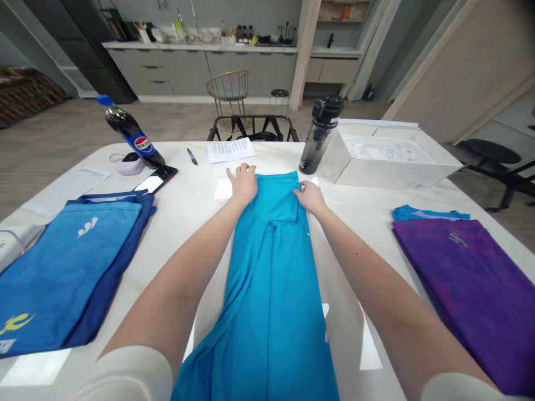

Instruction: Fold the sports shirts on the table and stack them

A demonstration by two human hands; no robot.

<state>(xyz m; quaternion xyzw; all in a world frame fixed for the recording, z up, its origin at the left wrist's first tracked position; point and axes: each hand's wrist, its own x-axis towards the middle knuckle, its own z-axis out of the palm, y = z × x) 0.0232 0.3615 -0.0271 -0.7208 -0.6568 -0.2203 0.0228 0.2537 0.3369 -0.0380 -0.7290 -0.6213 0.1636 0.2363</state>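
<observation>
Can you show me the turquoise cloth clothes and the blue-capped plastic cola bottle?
Turquoise cloth garment (280, 278), head view: on its middle.
Blue-capped clear plastic cola bottle (138, 141), head view: on its label.

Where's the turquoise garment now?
Head view, centre: the turquoise garment lies between the blue garments and the purple garment, left hand and right hand touching its far end.
</observation>
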